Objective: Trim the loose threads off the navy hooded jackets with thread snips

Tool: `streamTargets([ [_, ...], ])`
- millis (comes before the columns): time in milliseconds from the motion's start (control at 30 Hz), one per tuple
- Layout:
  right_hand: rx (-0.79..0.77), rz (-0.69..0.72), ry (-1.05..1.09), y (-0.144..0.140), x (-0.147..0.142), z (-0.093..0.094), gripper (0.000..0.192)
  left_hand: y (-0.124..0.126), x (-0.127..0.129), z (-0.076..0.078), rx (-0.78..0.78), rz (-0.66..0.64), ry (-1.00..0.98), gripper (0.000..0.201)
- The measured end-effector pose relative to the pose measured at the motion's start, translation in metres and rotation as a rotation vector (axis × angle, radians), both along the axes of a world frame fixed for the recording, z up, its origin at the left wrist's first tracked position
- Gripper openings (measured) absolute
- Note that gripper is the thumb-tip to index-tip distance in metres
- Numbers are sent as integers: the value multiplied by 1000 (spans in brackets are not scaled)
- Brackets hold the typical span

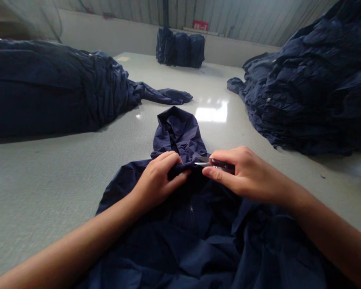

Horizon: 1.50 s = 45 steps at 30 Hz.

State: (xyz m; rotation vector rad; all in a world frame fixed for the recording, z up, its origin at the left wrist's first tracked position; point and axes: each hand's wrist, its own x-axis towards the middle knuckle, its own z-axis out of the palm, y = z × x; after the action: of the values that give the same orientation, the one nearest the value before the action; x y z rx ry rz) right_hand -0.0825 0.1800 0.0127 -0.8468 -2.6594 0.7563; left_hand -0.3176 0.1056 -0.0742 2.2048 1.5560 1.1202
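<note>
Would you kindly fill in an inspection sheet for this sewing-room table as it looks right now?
Surface: pale table, glossy, with a window glare near the middle.
Job's things: navy hooded jacket lies flat, hood pointing away; small metal snips at the neck seam.
Clutter: heaped navy garments on the left and on the right; folded stack at the far edge.
Grippers: left hand pinches the neck fabric; right hand holds the snips.
Cables: nothing seen.
Surroundings: corrugated wall with a red sign.
</note>
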Motion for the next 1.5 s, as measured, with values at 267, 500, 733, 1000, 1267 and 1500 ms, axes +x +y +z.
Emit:
streamTargets([
  [267, 31, 22, -52, -2, -9, -18, 46, 0, 2, -4, 88, 1, 55, 20],
  [500, 36, 49, -46, -4, -12, -20, 48, 2, 4, -6, 151, -10, 117, 20],
  [733, 6, 70, -22, -3, -12, -20, 49, 1, 3, -7, 152, 1, 128, 18],
  [1000, -136, -8, 34, -1, -10, -16, 49, 1, 3, -7, 162, 22, 131, 19],
  [1267, -576, -243, 280, -5, -16, -28, 32, -1, 4, -6, 229, 33, 72, 16],
  [1500, -805, -176, 376, -8, -19, -36, 31, -2, 6, -5, 230, 51, 30, 23],
])
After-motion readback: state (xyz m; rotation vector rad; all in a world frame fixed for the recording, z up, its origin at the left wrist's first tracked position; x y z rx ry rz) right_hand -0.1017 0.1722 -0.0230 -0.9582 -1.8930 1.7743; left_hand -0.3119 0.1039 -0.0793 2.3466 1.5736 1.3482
